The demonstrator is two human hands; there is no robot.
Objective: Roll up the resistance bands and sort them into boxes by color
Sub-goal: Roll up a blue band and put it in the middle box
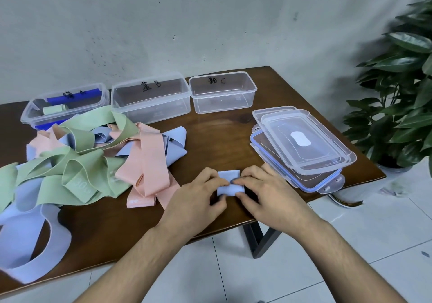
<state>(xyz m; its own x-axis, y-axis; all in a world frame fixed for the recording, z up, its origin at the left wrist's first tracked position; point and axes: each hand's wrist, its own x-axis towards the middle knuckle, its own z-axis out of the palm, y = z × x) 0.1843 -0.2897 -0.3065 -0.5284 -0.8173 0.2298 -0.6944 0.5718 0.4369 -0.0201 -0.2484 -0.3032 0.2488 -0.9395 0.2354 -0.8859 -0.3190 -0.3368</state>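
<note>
Blue band (230, 183), rolled, pinched between left hand (198, 200), right hand (268, 195)

3 open boxes in row along table (210, 127) far edge: box A (64, 106) left, box B (150, 99) middle, box C (222, 92) right. 1 rolled band (55, 109) inside box A. Heap of loose bands (93, 153) before boxes A and B, spreading to table left front edge. Stack of lids (301, 148) at right, before box C. Folded band (230, 183) near front edge, between heap and lids, left hand (198, 197) and right hand (268, 195) on it. Potted plant (402, 87) on floor right of table
</note>
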